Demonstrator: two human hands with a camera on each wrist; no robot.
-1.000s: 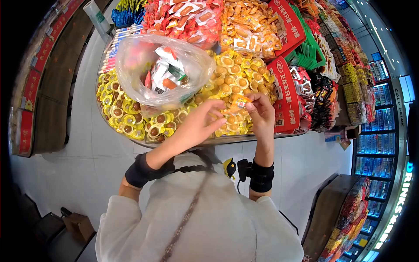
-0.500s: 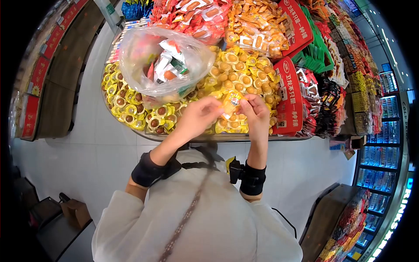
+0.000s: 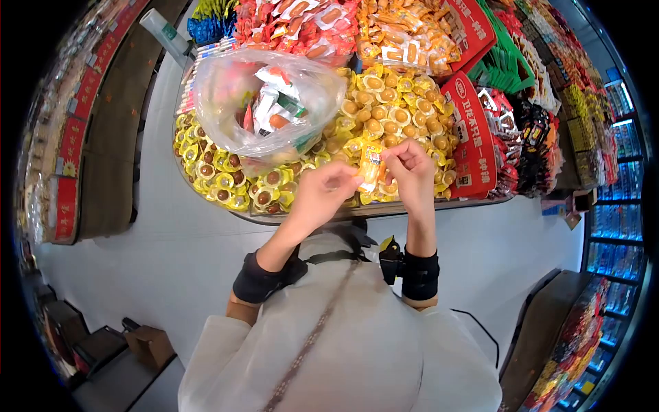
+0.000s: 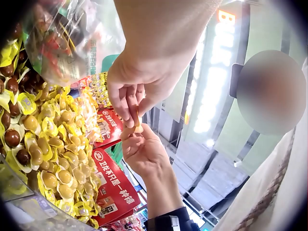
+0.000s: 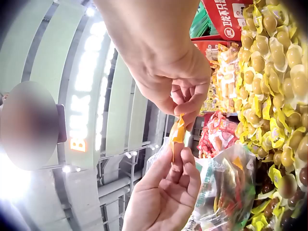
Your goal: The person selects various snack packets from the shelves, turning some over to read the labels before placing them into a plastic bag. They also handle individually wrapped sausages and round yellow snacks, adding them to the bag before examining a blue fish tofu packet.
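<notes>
Between both hands is a small orange-yellow snack packet, held over the bin of wrapped eggs. My left hand pinches its left side between thumb and fingers. My right hand pinches the opposite side near the top. Seen edge-on in the right wrist view, the packet spans the short gap between the two sets of fingertips. Beneath the hands lie many yellow-wrapped eggs, with darker brown ones to the left. A clear plastic bag with several packets inside sits open on the eggs, left of my hands.
Red printed cardboard dividers stand right of the eggs. Red-wrapped snacks and orange-wrapped snacks fill the bins behind. The display's front edge runs just below my hands. A shelf lines the left side.
My left hand, loose beside the packet a second ago, has come to pinch it. The packet has turned from its printed face to a more upright position between both hands.
</notes>
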